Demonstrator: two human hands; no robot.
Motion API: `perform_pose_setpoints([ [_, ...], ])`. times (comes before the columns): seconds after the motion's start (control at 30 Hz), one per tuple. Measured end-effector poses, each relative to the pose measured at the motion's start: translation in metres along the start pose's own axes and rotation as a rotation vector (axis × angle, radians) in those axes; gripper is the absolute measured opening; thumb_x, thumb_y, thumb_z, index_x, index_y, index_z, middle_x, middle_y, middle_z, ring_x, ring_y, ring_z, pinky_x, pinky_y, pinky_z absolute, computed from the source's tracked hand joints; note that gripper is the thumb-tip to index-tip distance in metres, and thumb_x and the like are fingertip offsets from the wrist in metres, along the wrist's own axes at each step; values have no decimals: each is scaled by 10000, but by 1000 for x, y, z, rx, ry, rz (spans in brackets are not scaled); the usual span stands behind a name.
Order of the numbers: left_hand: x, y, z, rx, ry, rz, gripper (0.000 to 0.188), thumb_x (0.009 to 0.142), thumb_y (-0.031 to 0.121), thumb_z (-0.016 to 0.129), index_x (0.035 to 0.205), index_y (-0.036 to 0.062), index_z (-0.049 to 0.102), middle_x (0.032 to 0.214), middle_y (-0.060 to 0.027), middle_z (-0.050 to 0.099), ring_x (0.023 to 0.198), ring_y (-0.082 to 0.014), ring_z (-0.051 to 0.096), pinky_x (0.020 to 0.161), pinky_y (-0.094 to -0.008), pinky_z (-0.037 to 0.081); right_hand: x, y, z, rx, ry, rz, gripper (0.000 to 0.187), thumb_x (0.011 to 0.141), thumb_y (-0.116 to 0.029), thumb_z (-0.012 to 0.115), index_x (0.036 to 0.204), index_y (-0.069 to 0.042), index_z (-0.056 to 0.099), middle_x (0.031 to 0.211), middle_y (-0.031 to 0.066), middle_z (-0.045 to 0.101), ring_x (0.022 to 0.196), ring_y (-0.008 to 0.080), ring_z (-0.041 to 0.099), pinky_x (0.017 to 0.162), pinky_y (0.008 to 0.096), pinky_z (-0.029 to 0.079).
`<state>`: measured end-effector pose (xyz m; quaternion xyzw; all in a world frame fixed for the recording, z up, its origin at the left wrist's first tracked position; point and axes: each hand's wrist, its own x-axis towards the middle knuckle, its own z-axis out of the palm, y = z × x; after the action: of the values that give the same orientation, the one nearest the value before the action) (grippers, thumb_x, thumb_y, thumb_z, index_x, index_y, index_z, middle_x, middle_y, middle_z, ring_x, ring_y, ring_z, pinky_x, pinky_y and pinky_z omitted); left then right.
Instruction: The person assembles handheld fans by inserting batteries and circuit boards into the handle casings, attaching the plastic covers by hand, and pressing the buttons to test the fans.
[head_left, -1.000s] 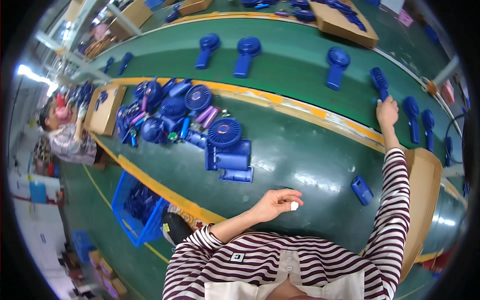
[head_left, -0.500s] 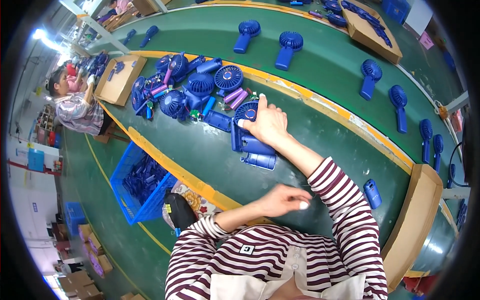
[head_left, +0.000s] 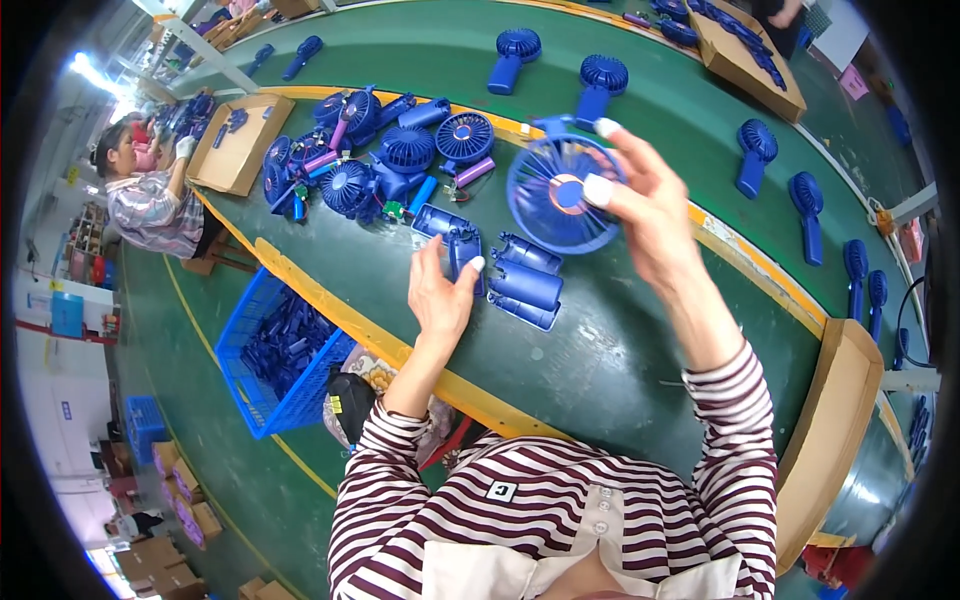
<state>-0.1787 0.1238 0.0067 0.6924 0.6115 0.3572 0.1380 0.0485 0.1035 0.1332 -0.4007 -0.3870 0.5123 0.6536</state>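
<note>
Raised above the green workbench, a round blue fan head (head_left: 537,222) with slim spokes and an orange ring at its hub is in my right hand (head_left: 655,200), thumb near the hub and fingers at the rim. My left hand (head_left: 440,300) has its thumb and fingers around a blue plastic handle shell (head_left: 464,246) on the bench. Just right of it, several loose handle shells (head_left: 528,286) lie side by side. Beyond my left hand is a pile of blue fan heads (head_left: 407,148), with purple battery cells (head_left: 474,172), a light blue cell (head_left: 422,194) and small green circuit boards (head_left: 394,211).
A belt (head_left: 420,50) beyond the bench's yellow edge carries blue handheld fans (head_left: 603,88). Cardboard trays stand at far left (head_left: 255,150) and right (head_left: 825,450). A blue crate (head_left: 240,370) of blue parts sits below the bench. A person (head_left: 150,205) works at far left.
My right hand has lifted the fan head off the bench, toward me and rightward. My left hand has moved from near my body to the handle shell. Nearby belt fans have shifted right.
</note>
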Motion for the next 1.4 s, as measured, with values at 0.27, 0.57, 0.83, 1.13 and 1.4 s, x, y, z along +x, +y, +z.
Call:
perform_pose_setpoints([
  [0.27, 5, 8, 11, 160, -134, 18, 600, 667, 196, 706, 1184, 46, 441, 1061, -154, 497, 934, -345, 538, 774, -404, 453, -108, -74, -66, -842, 24, -337, 652, 594, -125, 639, 1212, 3, 475, 991, 96, 496, 872, 172, 509, 790, 287, 434],
  [0.57, 10, 5, 6, -459, -194, -126, 234, 762, -32, 529, 995, -40, 547, 885, -110, 606, 783, -190, 602, 695, -278, 486, -142, -88, -148, -440, -93, 63, 705, 595, -155, 776, 1214, 3, 476, 991, 84, 592, 938, 164, 558, 857, 305, 438],
  [0.83, -64, 112, 59, -1080, -1274, -609, 484, 747, 129, 576, 1195, 14, 433, 990, -187, 591, 689, -233, 620, 597, -325, 538, -115, -11, -200, -398, -102, 249, 649, 644, -46, 714, 1226, 49, 443, 986, 74, 604, 932, 138, 555, 814, 258, 449],
  [1.13, -83, 151, 75, -916, -1597, -506, 386, 754, -22, 438, 1139, -24, 451, 1012, -179, 602, 869, -236, 623, 770, -305, 491, -110, -13, -196, -298, -218, 280, 644, 649, -64, 694, 1227, 54, 436, 985, 89, 608, 916, 136, 561, 797, 244, 452],
  [1.4, -74, 166, 72, -854, -1744, -379, 470, 699, -75, 423, 1165, -21, 450, 999, -137, 603, 817, -193, 618, 757, -287, 482, -97, -8, -191, -420, -291, 310, 610, 610, -100, 652, 1182, 39, 490, 956, 91, 613, 903, 154, 565, 828, 266, 443],
])
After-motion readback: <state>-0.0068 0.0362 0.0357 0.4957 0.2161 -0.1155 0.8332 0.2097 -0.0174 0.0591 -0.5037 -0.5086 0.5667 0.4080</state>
